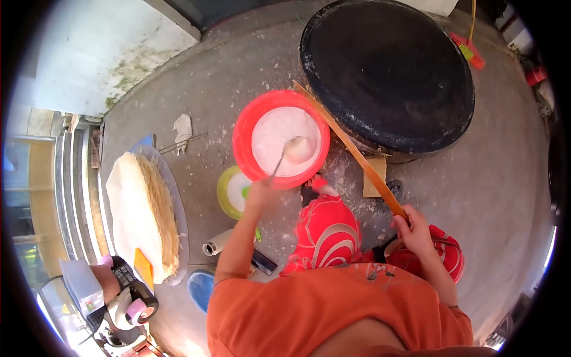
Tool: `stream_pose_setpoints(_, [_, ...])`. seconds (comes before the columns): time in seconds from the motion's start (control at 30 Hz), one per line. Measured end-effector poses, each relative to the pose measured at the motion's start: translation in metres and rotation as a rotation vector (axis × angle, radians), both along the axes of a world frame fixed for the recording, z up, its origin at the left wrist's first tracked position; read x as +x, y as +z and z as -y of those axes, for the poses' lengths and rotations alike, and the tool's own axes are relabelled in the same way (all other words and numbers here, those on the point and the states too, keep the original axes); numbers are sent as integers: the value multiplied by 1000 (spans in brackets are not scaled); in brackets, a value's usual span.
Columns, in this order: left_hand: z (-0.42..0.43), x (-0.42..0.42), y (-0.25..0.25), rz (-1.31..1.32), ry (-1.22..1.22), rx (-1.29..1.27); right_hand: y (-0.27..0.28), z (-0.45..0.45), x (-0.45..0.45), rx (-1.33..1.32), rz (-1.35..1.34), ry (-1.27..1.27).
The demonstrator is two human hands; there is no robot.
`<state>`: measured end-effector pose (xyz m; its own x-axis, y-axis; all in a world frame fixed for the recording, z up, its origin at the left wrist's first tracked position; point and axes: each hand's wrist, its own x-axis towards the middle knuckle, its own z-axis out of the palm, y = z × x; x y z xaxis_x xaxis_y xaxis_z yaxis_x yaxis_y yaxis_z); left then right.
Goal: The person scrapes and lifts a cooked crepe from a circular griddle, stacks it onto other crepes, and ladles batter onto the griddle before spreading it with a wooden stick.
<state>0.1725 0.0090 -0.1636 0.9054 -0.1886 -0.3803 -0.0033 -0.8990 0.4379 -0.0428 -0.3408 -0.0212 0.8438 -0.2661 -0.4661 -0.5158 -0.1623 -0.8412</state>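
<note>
My left hand (262,196), a little blurred, is closed around the handle of a ladle (299,149). The ladle's bowl sits in the white batter (270,134) inside a red basin (242,140). Closed on the near end of a long flat wooden stick (363,163), my right hand (414,229) is to the right, above my knee. The stick slants up and left, its far end between the basin and a big round black griddle (386,71). No batter or food shows on the griddle. Beside my left hand stands a yellow-green bowl (222,190) with something white in it.
A tall stack of thin pancakes (134,214) lies at the left on a round grey board (180,238), an orange scraper (143,268) by it. Near my left arm are a metal cylinder (215,244) and a blue round item (200,290). A broom (468,50) stands behind the griddle.
</note>
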Motion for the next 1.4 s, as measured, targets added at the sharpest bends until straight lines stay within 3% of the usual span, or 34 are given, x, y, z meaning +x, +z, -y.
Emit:
stream_pose_setpoints(0.1, [-28, 8, 9, -64, 174, 181, 0, 1, -2, 39, -5, 9])
stream_pose_setpoints(0.2, [-9, 7, -29, 3, 147, 282, 4, 1, -1, 43, -48, 25])
stream_pose_setpoints(0.33, [31, -11, -74, 190, -43, 50, 2, 2, -6, 18, -6, 4])
stream_pose_setpoints(0.4, [51, -5, -64, -643, 577, -445, 2, 2, -4, 14, 24, 1])
stream_pose_setpoints(0.43, [57, -10, -42, -735, 608, -749, 3, 2, -3, 13, 28, 1])
stream_pose_setpoints(0.47, [53, -9, -43, -732, 605, -754, 3, 2, -2, 3, 24, -2])
stream_pose_setpoints(0.53, [42, -5, -37, -1053, 884, -1042, 6, 2, -2, -14, 25, -1])
stream_pose_setpoints(0.7, [21, -24, 3, -881, 815, -1141, 0, 2, -2, 43, 51, -31])
stream_pose_setpoints(0.8, [5, -34, 42, -841, 929, -1234, 1, 1, -2, 74, 84, -22])
stream_pose_setpoints(0.87, [-7, -41, 74, -1023, 858, -1488, 6, 0, -1, 97, 102, -28])
stream_pose_setpoints(1.2, [-21, -65, 177, -619, 603, -1344, 13, 10, -2, 330, 141, -216])
stream_pose_setpoints(1.3, [-17, -63, 199, -475, 553, -1346, 26, 15, -2, 283, 130, -250])
stream_pose_setpoints(1.4, [-6, -58, 215, -377, 533, -1354, 27, 31, -7, 240, 63, -121])
